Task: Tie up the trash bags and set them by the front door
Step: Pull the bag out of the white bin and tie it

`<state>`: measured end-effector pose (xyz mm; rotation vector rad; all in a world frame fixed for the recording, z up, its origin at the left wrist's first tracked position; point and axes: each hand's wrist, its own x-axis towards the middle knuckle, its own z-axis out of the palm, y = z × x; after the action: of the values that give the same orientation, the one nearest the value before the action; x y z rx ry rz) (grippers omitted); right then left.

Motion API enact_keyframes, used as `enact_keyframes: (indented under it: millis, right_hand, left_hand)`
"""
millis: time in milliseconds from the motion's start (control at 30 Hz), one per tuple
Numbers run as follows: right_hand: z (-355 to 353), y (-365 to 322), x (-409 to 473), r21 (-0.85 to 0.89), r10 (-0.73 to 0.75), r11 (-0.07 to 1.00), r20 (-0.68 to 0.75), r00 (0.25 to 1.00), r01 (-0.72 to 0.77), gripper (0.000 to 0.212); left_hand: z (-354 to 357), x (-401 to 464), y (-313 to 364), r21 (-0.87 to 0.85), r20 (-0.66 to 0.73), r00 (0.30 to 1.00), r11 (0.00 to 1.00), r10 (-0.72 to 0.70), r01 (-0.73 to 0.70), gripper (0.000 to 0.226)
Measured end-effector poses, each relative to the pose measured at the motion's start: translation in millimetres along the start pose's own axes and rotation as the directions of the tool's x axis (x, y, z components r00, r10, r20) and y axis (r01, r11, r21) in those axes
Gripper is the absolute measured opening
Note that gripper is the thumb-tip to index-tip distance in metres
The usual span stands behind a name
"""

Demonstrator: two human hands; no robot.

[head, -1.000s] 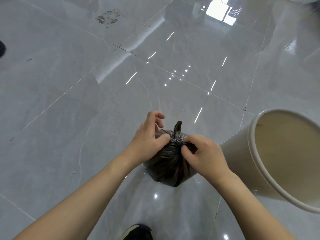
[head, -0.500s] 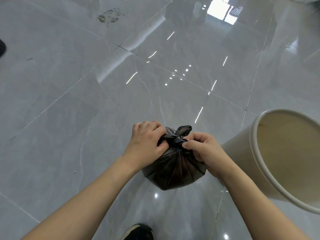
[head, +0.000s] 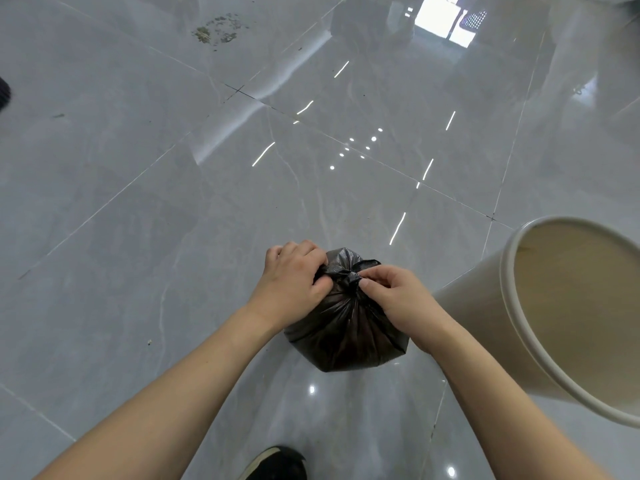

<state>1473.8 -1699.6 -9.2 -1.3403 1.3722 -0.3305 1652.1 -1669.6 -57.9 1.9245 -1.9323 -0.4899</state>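
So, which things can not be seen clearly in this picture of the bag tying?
Head view only:
- Knot of the black trash bag: covered by the left hand and right hand.
- Bag contents: hidden by opaque plastic.
- White bin: cut by the right edge.
- Shoe: cut by the bottom edge.
- Front door: not in view.

Black plastic trash bag, small and rounded, its thin film glossy and creased, with pleats running up from the bulging body to a gathered neck at the top. The neck is twisted into a tight knot, a short crumpled tail of film projecting beyond it. The bag stands upright.
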Motion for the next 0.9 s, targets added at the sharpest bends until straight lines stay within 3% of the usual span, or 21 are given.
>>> enact_keyframes:
  millis: [100,167,233,300,367,433,600,733,900]
  right_hand:
    - [-1.3,-0.1,2.3,-0.272,-0.102,0.959,-0.05,0.994,0.084,0.022]
    - [-3.0,2.1,2.6,-0.302,-0.089,0.951,-0.039,0.995,0.073,0.023]
    - [-4.7,4.4,0.4,-0.021,-0.001,1.0,0.047,0.999,0.002,0.024]
    - [-9.2,4.7,-2.3,0.351,0.056,0.929,0.174,0.983,-0.115,0.025]
    - [-14.8,7.6,-1.2,0.49,0.061,0.857,0.215,0.975,-0.161,0.025]
    - [-15.4,11.5,-0.6,0.508,0.066,0.846,0.201,0.977,-0.162,0.023]
    - [-13.2,10.0,-3.8,0.42,0.04,0.906,0.01,0.999,-0.041,0.018]
    - [-13.8,13.6,-1.9,0.45,-0.003,0.893,0.062,0.998,-0.026,0.013]
    - [-11.0,14.9,0.1,0.491,0.058,0.867,0.07,0.996,-0.085,0.007]
  left_hand:
    - [-1.3,2.8,1.1,-0.007,0.004,1.0,1.0,-0.013,0.014,0.008]
    - [-1.8,4.9,-0.8,-0.008,0.003,0.999,0.999,-0.032,0.032,0.011]
    - [-0.8,6.1,-3.4,0.007,0.002,1.0,1.0,-0.028,0.028,0.014]
    - [0.9,6.2,-3.7,0.012,0.0,1.0,1.0,-0.017,0.017,0.011]
    - [1.8,5.8,-1.7,0.006,0.003,1.0,1.0,-0.008,0.008,0.01]
    - [1.7,6.2,0.4,-0.001,0.011,1.0,1.0,-0.005,0.005,0.008]
    - [1.3,7.9,0.8,-0.025,0.041,0.999,1.0,-0.015,0.016,0.007]
    - [3.4,9.7,1.4,-0.016,0.031,0.999,1.0,-0.014,0.015,0.008]
    - [3.7,12.9,2.7,-0.006,0.059,0.998,1.0,0.014,-0.014,0.01]
